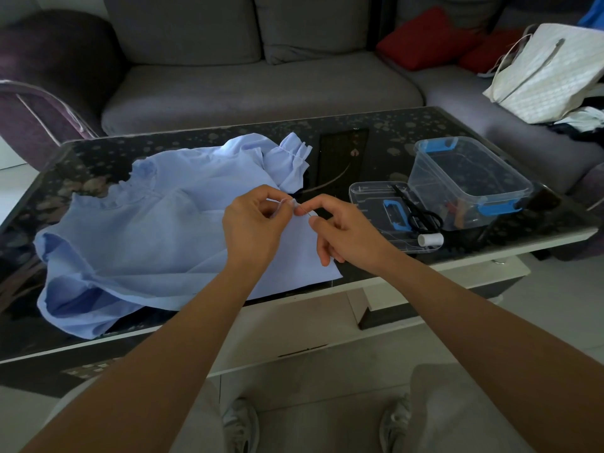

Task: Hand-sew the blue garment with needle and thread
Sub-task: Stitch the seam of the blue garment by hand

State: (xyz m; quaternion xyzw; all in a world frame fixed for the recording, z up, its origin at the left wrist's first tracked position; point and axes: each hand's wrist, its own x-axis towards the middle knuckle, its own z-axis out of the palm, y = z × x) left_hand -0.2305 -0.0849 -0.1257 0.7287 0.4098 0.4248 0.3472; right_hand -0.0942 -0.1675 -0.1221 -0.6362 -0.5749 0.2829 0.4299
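Observation:
A light blue garment (pixel 137 223) lies spread over the left half of the dark glass table (pixel 359 148). My left hand (pixel 253 227) pinches a raised fold of its edge near the middle of the table. Right beside it, my right hand (pixel 346 228) pinches a thin needle (pixel 305 212) between thumb and forefinger, the tip at the fold. The thread is too fine to make out.
A clear plastic box (pixel 467 181) with blue clips stands at the right, its lid (pixel 372 204) flat in front carrying black scissors (pixel 421 214) and a white thread spool (pixel 430 239). A grey sofa (pixel 261 83) with red cushions and a white bag (pixel 549 73) lies behind.

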